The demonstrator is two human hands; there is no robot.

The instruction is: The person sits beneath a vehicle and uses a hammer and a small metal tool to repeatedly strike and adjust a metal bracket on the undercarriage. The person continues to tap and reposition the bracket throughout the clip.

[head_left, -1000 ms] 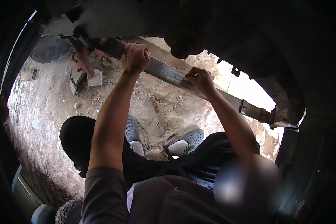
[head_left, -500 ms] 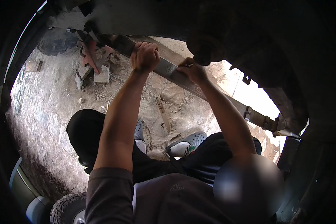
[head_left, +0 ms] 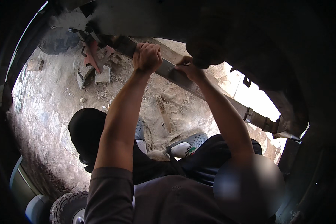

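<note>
A long flat metal leaf spring (head_left: 168,71) crosses in front of me, slanting from the dark upper left down to the right. My left hand (head_left: 147,58) is closed over its upper part, knuckles up, and the palm side is hidden. Farther along the same spring, my right hand (head_left: 192,71) has its fingers bent against the far edge. Its fingertips are in shadow, so any small thing in them cannot be made out. Metal clamps (head_left: 249,114) wrap the spring near its lower right end.
Dark vehicle parts hang overhead, with a rounded part (head_left: 203,50) close by my right hand. A red metal stand (head_left: 91,58) and broken concrete blocks (head_left: 103,74) are at upper left. A flat strip (head_left: 162,111) lies on the dirt. A tyre (head_left: 65,207) is at lower left.
Both hands stay on the leaf spring. The left hand shows slightly farther right, and the right hand's fingers have shifted a little; the view itself has moved slightly.
</note>
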